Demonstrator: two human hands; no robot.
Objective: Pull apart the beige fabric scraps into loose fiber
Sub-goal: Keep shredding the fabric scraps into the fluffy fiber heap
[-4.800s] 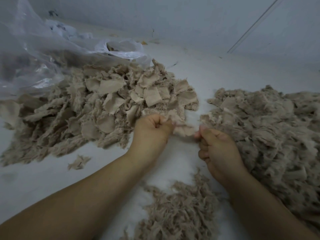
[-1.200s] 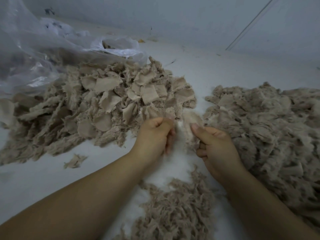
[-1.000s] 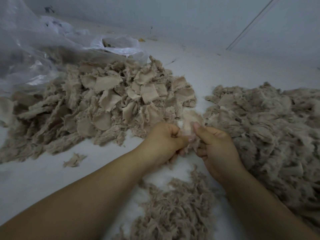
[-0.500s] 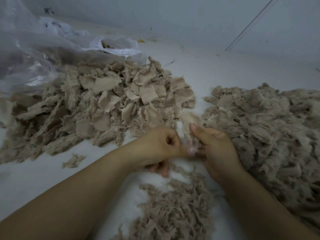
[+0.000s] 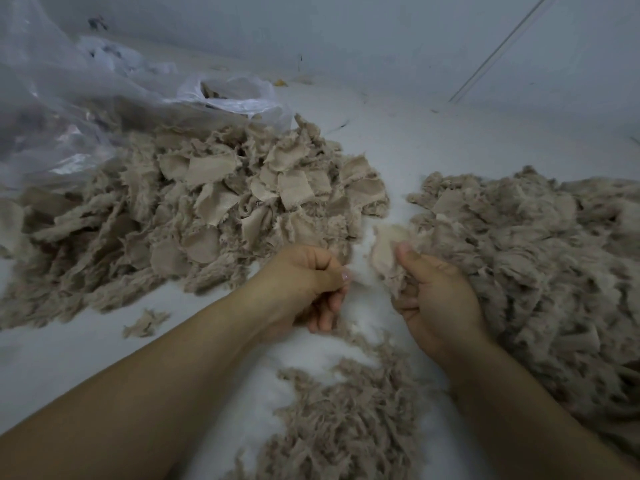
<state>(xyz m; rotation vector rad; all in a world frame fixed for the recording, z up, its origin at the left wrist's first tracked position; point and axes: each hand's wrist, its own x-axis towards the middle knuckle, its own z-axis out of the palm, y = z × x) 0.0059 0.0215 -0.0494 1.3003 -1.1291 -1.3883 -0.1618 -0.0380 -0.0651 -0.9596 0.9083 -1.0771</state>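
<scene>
A large pile of beige fabric scraps point(image 5: 214, 202) lies at the left and middle. My right hand point(image 5: 436, 299) grips one frayed beige scrap point(image 5: 384, 249) between thumb and fingers, held upright beside the fluffy heap of pulled fiber point(image 5: 540, 271) on the right. My left hand point(image 5: 304, 282) is curled a short gap to the left of that scrap, its thumb pinched against the forefinger on a thin tuft of fiber that barely shows. A smaller mound of loose fiber point(image 5: 346, 420) lies below and between my forearms.
A clear plastic bag point(image 5: 86, 98) with more scraps inside lies at the back left, its mouth next to the scrap pile. One stray scrap point(image 5: 145, 322) lies on the white surface point(image 5: 398, 140). A grey wall rises behind.
My left hand has pulled away to the left from the scrap it was pinching, opening a gap between the hands. The right hand keeps its hold on the scrap, which is more frayed.
</scene>
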